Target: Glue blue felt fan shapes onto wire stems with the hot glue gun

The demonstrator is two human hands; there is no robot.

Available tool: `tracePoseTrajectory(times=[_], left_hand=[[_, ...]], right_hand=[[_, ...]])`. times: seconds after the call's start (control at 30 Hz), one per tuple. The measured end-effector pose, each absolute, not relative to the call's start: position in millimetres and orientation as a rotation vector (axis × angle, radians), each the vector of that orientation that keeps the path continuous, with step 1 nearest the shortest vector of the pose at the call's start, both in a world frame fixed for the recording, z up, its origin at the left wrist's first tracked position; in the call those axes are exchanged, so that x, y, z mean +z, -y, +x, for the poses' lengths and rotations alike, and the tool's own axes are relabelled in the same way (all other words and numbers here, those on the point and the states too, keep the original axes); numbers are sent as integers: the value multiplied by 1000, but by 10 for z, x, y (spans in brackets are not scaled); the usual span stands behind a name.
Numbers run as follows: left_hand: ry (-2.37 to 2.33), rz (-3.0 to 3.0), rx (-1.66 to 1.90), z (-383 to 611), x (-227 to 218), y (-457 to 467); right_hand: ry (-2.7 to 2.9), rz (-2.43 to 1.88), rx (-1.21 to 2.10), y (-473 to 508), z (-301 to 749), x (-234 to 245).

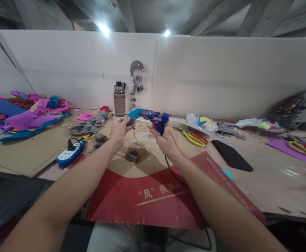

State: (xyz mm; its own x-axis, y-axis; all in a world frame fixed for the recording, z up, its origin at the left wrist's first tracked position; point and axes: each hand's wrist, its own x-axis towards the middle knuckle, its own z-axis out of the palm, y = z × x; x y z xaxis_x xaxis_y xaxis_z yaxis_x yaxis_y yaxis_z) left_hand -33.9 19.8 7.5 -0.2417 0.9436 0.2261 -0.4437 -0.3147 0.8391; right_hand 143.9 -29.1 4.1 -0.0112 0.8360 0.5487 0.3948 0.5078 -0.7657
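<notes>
Pinching half-hidden grey piece with left hand. Gripping glue gun, three o'clock from that, with right hand.

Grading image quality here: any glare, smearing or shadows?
Head view: two lamps flare above the white partition; head view: the dark cluster at far right looks smeared; head view: shadows darken the red cardboard; head view: the glue gun looks fairly legible.
</notes>
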Motion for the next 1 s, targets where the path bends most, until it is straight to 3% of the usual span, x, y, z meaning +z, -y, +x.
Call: tracePoseTrajectory(times=[1.0], left_hand=[[-818, 1003, 1776, -226, 117, -91]], right_hand=[[1813, -1245, 297, 356, 1385, 62]])
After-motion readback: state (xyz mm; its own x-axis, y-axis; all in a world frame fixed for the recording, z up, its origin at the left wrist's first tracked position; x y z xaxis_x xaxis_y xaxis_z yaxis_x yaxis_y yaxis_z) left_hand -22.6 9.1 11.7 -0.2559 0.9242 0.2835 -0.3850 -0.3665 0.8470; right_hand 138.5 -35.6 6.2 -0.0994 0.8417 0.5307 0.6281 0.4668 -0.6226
